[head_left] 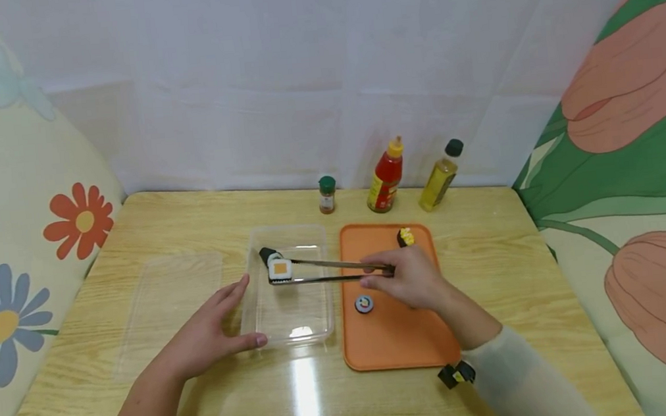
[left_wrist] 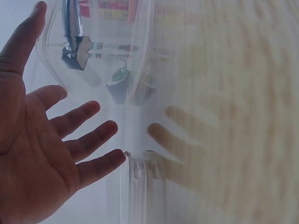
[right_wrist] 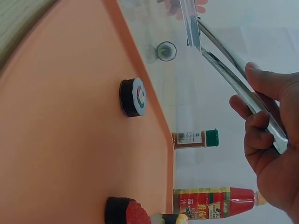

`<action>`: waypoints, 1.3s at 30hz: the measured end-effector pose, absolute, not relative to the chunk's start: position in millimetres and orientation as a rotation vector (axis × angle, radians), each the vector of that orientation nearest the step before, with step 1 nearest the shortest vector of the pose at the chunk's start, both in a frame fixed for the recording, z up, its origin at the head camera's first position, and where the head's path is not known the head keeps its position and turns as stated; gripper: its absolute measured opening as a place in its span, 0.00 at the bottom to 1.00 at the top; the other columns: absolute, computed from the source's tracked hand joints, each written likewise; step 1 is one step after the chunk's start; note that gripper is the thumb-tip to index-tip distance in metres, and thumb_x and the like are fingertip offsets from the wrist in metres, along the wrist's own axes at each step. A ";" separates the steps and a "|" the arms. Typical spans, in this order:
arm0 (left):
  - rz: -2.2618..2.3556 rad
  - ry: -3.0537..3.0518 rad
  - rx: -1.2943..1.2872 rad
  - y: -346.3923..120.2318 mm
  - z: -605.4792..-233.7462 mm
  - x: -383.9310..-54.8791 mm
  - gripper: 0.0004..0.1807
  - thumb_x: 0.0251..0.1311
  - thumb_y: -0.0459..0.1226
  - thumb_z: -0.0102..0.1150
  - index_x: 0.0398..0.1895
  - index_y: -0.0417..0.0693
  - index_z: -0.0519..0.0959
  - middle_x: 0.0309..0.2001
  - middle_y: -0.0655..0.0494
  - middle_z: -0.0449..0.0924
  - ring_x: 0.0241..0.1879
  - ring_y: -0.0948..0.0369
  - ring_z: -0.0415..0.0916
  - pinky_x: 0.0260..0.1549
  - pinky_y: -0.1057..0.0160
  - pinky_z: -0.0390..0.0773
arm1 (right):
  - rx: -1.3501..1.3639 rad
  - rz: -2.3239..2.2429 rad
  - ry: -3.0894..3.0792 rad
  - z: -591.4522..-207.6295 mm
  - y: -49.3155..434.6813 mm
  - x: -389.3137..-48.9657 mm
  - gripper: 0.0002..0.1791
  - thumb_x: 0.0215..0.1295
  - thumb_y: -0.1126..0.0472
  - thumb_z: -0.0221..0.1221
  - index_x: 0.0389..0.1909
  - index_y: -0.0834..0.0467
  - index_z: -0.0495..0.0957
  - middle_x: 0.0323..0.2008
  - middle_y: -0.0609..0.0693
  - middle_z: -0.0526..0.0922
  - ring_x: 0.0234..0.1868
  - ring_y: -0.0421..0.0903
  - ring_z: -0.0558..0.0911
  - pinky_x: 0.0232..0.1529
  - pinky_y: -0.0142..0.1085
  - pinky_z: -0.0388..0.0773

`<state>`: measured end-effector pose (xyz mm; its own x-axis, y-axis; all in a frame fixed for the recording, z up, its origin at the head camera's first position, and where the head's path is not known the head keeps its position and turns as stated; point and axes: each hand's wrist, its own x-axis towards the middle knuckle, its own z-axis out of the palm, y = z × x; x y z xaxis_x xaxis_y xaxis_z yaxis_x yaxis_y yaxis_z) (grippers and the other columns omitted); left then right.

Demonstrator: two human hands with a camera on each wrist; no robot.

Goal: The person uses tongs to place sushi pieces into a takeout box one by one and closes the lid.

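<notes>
My right hand [head_left: 409,280] grips metal tongs [head_left: 333,278], which reach left over a clear plastic box [head_left: 327,327]. Between the tong tips is a white square sushi piece [head_left: 280,271] with an orange centre. Inside the box, a dark-wrapped sushi roll [left_wrist: 117,86] sits behind that piece. My left hand [head_left: 204,335] is beside the box's left side, thumb and fingers spread; I cannot tell whether it touches the wall. On the orange tray [head_left: 401,344] lie a round sushi roll [right_wrist: 133,97], a red-topped sushi [right_wrist: 124,212] and a yellow-topped sushi [head_left: 405,236].
A clear lid [head_left: 166,315] lies flat at the left of the table. Behind the box and tray stand a green-capped spice jar [head_left: 327,196], a red sauce bottle [head_left: 385,180] and an oil bottle [head_left: 441,179]. A white cloth [head_left: 241,110] hangs along the table's back.
</notes>
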<state>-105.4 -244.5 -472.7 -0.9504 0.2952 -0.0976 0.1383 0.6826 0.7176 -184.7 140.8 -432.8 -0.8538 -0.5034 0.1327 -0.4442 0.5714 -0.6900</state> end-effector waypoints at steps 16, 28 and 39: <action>1.130 2.682 0.347 -244.6 -473.7 -105.2 0.64 0.52 0.64 0.74 0.86 0.60 0.48 0.79 0.37 0.52 0.75 0.30 0.51 0.65 0.24 0.57 | -0.940 -0.952 2.661 -432.6 115.5 -202.4 0.19 0.68 0.50 0.70 0.57 0.50 0.87 0.46 0.49 0.90 0.31 0.33 0.85 0.31 0.32 0.81; 1.150 2.675 0.353 -244.0 -473.7 -104.2 0.63 0.52 0.63 0.74 0.86 0.62 0.47 0.80 0.38 0.52 0.75 0.30 0.51 0.64 0.24 0.58 | -1.034 -0.771 2.675 -425.8 98.8 -211.9 0.22 0.70 0.49 0.68 0.58 0.57 0.86 0.45 0.48 0.91 0.38 0.37 0.88 0.39 0.37 0.84; 1.135 2.681 0.353 -244.6 -473.6 -104.6 0.64 0.52 0.64 0.74 0.86 0.62 0.46 0.80 0.38 0.51 0.75 0.30 0.51 0.64 0.24 0.58 | -1.077 -0.697 2.682 -426.1 87.0 -214.7 0.22 0.69 0.49 0.69 0.57 0.58 0.86 0.47 0.51 0.91 0.44 0.45 0.88 0.47 0.41 0.83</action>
